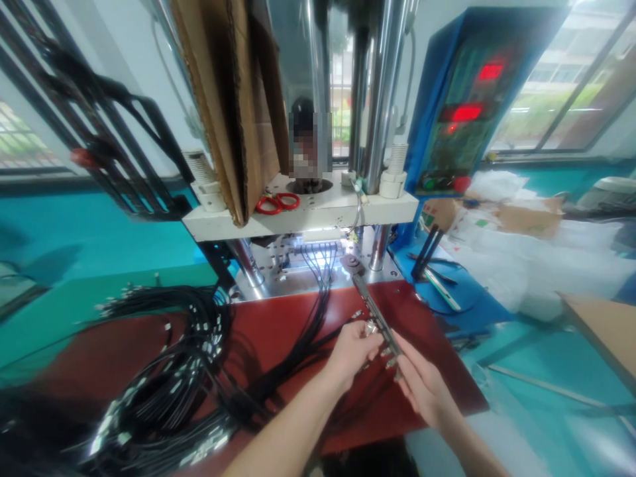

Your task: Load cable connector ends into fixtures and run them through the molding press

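Observation:
A long, narrow dark metal bar [370,301] slants across the red tabletop [271,324], with small fittings along its edges. My right hand [420,381] is closed around the bar's near end from the right. On the bar's left edge, my left hand [350,351] pinches a small silvery connector [371,326]; my fingers partly cover it. Black cables [311,331] run from the lit mold area [318,250] of the press toward my left forearm. A large coil of black cables [193,344] with white and silvery ends lies to the left.
The press's white plate [308,222] carries red-handled scissors [278,203] and an upright cardboard sheet [233,106]. A blue control box [462,99] with red displays stands at the right. Hand tools [442,288] lie on a blue surface, near white plastic bags [536,265].

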Motion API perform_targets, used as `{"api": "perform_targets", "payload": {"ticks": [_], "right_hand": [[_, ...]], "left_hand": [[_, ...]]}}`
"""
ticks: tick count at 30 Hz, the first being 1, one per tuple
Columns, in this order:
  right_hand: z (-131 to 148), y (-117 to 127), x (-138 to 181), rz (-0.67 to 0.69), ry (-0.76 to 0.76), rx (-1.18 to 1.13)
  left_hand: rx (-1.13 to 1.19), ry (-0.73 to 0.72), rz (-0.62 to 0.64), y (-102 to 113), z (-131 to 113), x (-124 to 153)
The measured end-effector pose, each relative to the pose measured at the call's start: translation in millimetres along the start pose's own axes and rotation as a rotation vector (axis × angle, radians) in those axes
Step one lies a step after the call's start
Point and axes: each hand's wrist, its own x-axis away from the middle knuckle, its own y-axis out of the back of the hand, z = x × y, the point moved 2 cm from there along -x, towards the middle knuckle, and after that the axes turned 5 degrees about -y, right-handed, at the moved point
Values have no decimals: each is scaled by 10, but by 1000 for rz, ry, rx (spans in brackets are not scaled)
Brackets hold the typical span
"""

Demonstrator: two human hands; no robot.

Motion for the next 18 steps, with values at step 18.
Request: {"api": "perform_targets", "payload": {"ticks": [18], "right_hand": [[126,13,47,-53,18,-65]], "left_hand": [[114,134,34,139,-10,9]]}}
